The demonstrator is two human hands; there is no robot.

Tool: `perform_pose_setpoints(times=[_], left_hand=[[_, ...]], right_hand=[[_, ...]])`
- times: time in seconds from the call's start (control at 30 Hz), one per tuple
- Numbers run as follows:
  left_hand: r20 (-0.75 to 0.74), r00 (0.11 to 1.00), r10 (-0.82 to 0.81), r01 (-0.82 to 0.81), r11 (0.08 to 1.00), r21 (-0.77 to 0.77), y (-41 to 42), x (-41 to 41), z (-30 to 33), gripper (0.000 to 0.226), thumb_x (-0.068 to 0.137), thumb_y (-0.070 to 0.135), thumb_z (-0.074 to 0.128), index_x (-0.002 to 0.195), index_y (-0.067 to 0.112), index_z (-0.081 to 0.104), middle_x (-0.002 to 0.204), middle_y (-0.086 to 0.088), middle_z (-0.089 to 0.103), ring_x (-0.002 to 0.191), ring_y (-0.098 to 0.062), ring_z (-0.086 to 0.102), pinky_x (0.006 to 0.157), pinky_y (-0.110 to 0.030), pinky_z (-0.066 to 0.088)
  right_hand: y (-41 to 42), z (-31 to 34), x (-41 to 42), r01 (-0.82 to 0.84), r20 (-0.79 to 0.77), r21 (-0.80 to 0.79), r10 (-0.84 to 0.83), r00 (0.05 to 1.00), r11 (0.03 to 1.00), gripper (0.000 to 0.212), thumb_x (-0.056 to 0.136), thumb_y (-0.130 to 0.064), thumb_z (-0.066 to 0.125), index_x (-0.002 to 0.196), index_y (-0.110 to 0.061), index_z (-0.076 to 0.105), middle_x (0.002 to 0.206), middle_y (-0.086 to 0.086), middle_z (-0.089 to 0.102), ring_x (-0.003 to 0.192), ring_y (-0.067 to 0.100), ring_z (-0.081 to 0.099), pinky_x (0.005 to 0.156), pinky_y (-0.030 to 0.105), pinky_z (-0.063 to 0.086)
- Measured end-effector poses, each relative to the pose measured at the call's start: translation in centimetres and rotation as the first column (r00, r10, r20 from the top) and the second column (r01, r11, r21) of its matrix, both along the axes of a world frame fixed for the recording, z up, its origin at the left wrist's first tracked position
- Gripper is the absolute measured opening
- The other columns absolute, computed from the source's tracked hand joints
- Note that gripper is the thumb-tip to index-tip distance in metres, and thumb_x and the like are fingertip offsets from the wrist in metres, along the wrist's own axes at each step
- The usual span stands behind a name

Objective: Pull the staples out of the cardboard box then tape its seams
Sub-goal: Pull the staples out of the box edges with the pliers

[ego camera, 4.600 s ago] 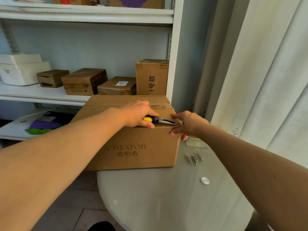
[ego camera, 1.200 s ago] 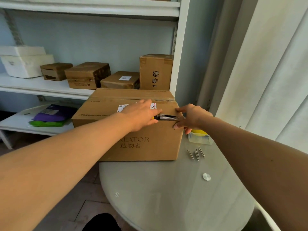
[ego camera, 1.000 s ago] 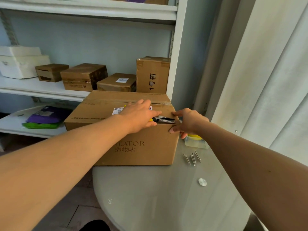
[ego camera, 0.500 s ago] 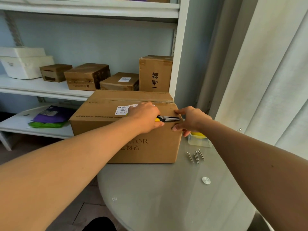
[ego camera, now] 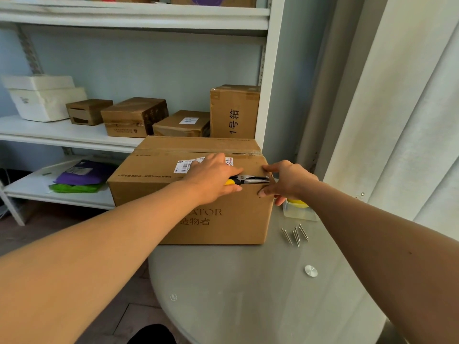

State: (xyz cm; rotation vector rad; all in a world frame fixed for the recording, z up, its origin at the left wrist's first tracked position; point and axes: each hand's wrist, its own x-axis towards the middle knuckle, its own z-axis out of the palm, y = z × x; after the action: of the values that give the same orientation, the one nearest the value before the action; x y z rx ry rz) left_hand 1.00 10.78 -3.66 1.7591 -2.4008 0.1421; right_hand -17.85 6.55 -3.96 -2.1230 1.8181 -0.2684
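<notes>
A brown cardboard box (ego camera: 149,189) with a white shipping label stands at the back of a round glass table (ego camera: 248,281). My left hand (ego camera: 213,180) grips yellow-handled needle-nose pliers (ego camera: 250,180), their jaws lying along the box's front top edge and pointing right. My right hand (ego camera: 288,181) holds the box's front right top corner, thumb on the front face and fingers on top, right by the plier tips. No staple can be made out at the jaws.
Several nails (ego camera: 295,234) lie on the table right of the box. A small clear container with a yellow lid (ego camera: 298,209) stands behind them. White shelves (ego camera: 62,135) behind hold several cardboard boxes (ego camera: 135,116). A curtain (ego camera: 397,120) hangs on the right.
Both hands stay at the box's front right top corner with the pliers along the edge. Only the camera view has shifted slightly.
</notes>
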Motion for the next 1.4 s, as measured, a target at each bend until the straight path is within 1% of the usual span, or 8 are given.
perform_pose_setpoints(times=[0.17, 0.3, 0.43, 0.6, 0.8, 1.0, 1.27, 1.4], left_hand=[[0.044, 0.999, -0.019, 0.02, 0.999, -0.028, -0.6, 0.1, 0.0, 0.051, 0.093, 0.049, 0.047, 0.142, 0.038, 0.036, 0.11, -0.002, 0.039, 0.115, -0.022, 0.039, 0.094, -0.042, 0.038], [-0.059, 0.997, -0.048, 0.049, 0.999, 0.013, -1.3, 0.4, -0.1, 0.046, 0.092, 0.046, 0.051, 0.137, 0.037, 0.046, 0.099, 0.003, 0.036, 0.101, -0.015, 0.037, 0.088, -0.038, 0.041], [-0.172, 0.982, -0.079, 0.086, 0.996, 0.029, -1.4, 0.7, 0.1, 0.044, 0.093, 0.044, 0.052, 0.136, 0.037, 0.048, 0.098, 0.004, 0.038, 0.098, -0.013, 0.036, 0.084, -0.032, 0.04], [-0.057, 0.996, -0.075, 0.076, 0.997, 0.017, -1.1, 0.3, 0.1, 0.05, 0.092, 0.047, 0.051, 0.14, 0.038, 0.041, 0.099, 0.004, 0.035, 0.101, -0.015, 0.036, 0.084, -0.034, 0.043], [0.055, 0.994, -0.096, 0.098, 0.995, -0.035, -1.4, 0.2, -0.1, 0.052, 0.093, 0.048, 0.049, 0.142, 0.039, 0.036, 0.104, 0.002, 0.036, 0.111, -0.019, 0.039, 0.088, -0.037, 0.045], [-0.031, 0.994, -0.107, 0.106, 0.994, -0.026, -1.4, 0.1, 0.4, 0.044, 0.094, 0.046, 0.048, 0.136, 0.036, 0.046, 0.1, 0.004, 0.036, 0.1, -0.013, 0.037, 0.086, -0.033, 0.044], [-0.031, 0.997, -0.076, 0.075, 0.997, -0.034, -0.8, 0.2, 0.0, 0.057, 0.09, 0.05, 0.053, 0.141, 0.029, 0.04, 0.111, 0.0, 0.041, 0.112, -0.019, 0.041, 0.091, -0.038, 0.045], [-0.009, 0.997, -0.074, 0.073, 0.995, -0.065, -0.7, 0.3, 0.3, 0.048, 0.088, 0.049, 0.056, 0.126, 0.019, 0.053, 0.106, 0.0, 0.045, 0.103, -0.016, 0.044, 0.081, -0.029, 0.042]], right_hand=[[-0.4, -0.1, 0.0, -0.005, -0.006, 0.0, 0.005, 1.0, 1.0, 0.078, 0.076, -0.04, 0.077, 0.143, -0.032, 0.037, 0.102, -0.002, 0.068, 0.068, 0.011, 0.071, 0.088, 0.04, 0.054], [-0.3, -0.2, 0.0, 0.001, -0.004, 0.002, -0.001, 1.0, 1.0, 0.078, 0.076, -0.04, 0.077, 0.142, -0.032, 0.037, 0.1, -0.001, 0.07, 0.069, 0.011, 0.071, 0.087, 0.039, 0.054], [-0.3, -0.2, 0.0, 0.004, 0.033, 0.004, -0.004, 0.999, 1.0, 0.08, 0.076, -0.038, 0.078, 0.143, -0.032, 0.036, 0.103, -0.001, 0.067, 0.069, 0.012, 0.072, 0.086, 0.039, 0.055], [-0.1, -0.3, 0.0, 0.01, 0.047, 0.014, -0.01, 0.999, 1.0, 0.08, 0.076, -0.037, 0.078, 0.143, -0.031, 0.036, 0.1, -0.003, 0.063, 0.068, 0.014, 0.072, 0.084, 0.039, 0.056], [0.1, -0.2, 0.0, 0.005, 0.033, 0.019, -0.005, 0.999, 1.0, 0.079, 0.077, -0.037, 0.077, 0.143, -0.031, 0.036, 0.113, -0.001, 0.062, 0.072, 0.014, 0.072, 0.084, 0.038, 0.056], [-0.1, -0.2, -0.1, 0.004, 0.029, 0.003, -0.004, 1.0, 1.0, 0.079, 0.076, -0.039, 0.077, 0.143, -0.033, 0.036, 0.11, -0.003, 0.06, 0.071, 0.013, 0.071, 0.084, 0.039, 0.056], [-0.5, -0.5, -0.2, 0.005, 0.053, -0.002, -0.005, 0.999, 1.0, 0.079, 0.075, -0.039, 0.078, 0.142, -0.033, 0.037, 0.105, -0.003, 0.062, 0.069, 0.014, 0.071, 0.085, 0.04, 0.056], [-0.6, -0.8, -0.3, 0.003, 0.044, -0.01, -0.003, 0.999, 1.0, 0.079, 0.075, -0.042, 0.078, 0.142, -0.034, 0.037, 0.108, -0.002, 0.063, 0.068, 0.013, 0.071, 0.085, 0.04, 0.056]])
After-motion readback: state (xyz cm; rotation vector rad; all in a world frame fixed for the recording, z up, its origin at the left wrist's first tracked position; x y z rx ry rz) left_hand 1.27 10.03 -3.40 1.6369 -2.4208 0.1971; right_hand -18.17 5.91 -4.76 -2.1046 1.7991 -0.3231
